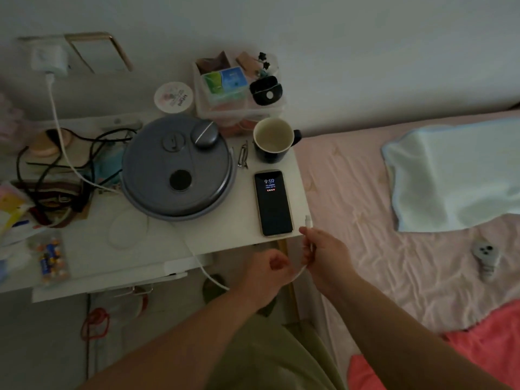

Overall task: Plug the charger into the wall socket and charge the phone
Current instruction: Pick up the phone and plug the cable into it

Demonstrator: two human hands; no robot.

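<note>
Cable [305, 266] light, limp; plug [308, 220] pinched by right hand [326, 257], slack closed in left hand [267, 274] (phone [273, 203] untouched); best gripped at stiff plug.

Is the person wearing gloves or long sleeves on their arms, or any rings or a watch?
No. The left hand and right hand are bare, with no gloves. Both forearms are bare too, with no sleeves showing in the picture. I can see no watch, bracelet or ring, though the room is dim.
</note>
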